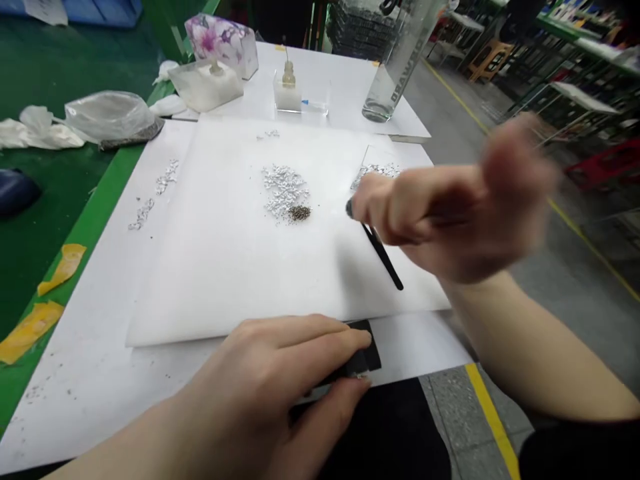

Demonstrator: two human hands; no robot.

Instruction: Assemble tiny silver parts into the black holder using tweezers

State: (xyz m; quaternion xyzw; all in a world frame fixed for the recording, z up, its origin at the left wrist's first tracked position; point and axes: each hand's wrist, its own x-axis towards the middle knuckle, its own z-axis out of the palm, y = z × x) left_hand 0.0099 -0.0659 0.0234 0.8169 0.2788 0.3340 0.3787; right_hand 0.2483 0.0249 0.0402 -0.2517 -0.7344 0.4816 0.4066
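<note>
My left hand (265,380) rests at the near edge of a white plastic board (225,287), gripping a flat black object (363,357) whose shape is mostly hidden by my fingers. My right hand (430,213) is motion-blurred above the board's right side and grips black tweezers (383,255), their tip pointing down and toward me. A heap of small silver pieces (285,190) lies mid-board, with a little mound of dark granules (300,213) at its edge. More silver pieces (375,171) lie just beyond my right fingers on a clear sheet.
Silver bits (153,197) lie in two lines on white paper left of the board. Beyond stand a glass bottle (400,63), a small bottle on a clear block (289,87) and a floral box (221,47). A plastic bag (110,117) lies on the green bench at left.
</note>
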